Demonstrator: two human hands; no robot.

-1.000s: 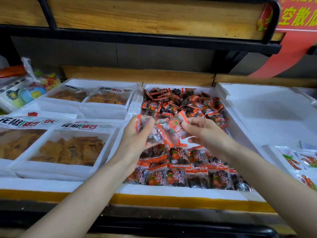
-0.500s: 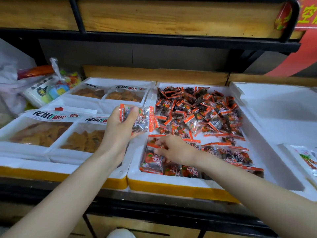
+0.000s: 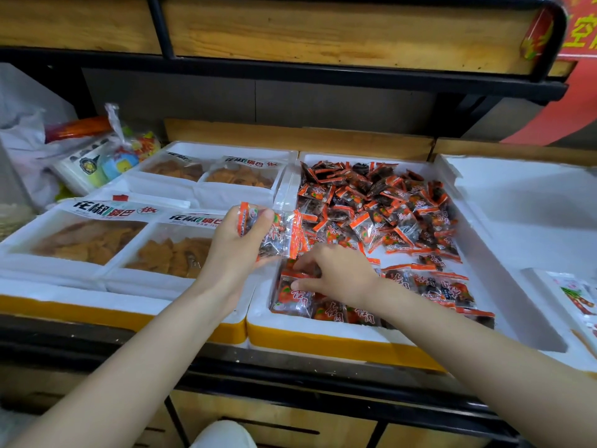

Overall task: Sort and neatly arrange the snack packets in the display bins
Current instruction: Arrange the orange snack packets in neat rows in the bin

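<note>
Two hands: left hand (image 3: 235,250) is raised over the near-left wall of the middle bin (image 3: 323,334); right hand (image 3: 336,274) is down inside that bin at its near-left corner.
Left fingers: thumb lies across the front of the held stack (image 3: 277,234), other fingers curled behind it. The stack is clamped and stands roughly on edge.
Right fingers: curled downward, tips pinching the orange top seam of the corner packet (image 3: 290,295). The thumb is partly hidden.
Step in hand (judgement): seating the corner packet as the left end of the near row (image 3: 342,313).
Technique (judgement): square the packet against the left wall with its printed face up. Overlap it like its neighbours, then press it flat before letting go. Feed from the stack one packet at a time, and hold the stack over the bin so that drops land inside.
Risk (judgement): the film looks glossy, so a loose clamp could let the stack fan out. Dragging the wrist could ruffle the row.
Packet appearance: small clear pouches with orange-red sealed ends and dark contents. Each has an orange fruit print and white characters.
Packet locations: stack in the left hand; near row along the near wall, faces up and overlapping; loose heap (image 3: 381,208) jumbled in the far half.
Progress (judgement): early, since most packets are unsorted.
</note>
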